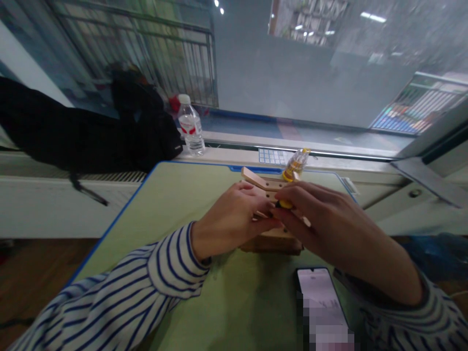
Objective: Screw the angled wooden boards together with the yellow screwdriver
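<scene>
A pale wooden assembly point(272, 185) of slats with dark holes stands on the green table, largely covered by both hands. My right hand point(323, 219) is closed round a small screwdriver point(285, 204) with a yellow-and-black handle; its tip is hidden. My left hand point(237, 214) reaches in from the left, its fingers closed on the wooden assembly beside the screwdriver. Below the slats, a darker wooden base part point(272, 244) shows near the tabletop.
The green table point(183, 204) has a blue edge. A phone point(321, 302) lies near my right forearm. Behind the assembly is a clear bottle with yellow parts point(296, 165). A water bottle point(190, 127) and a black bag point(98, 136) are by the window.
</scene>
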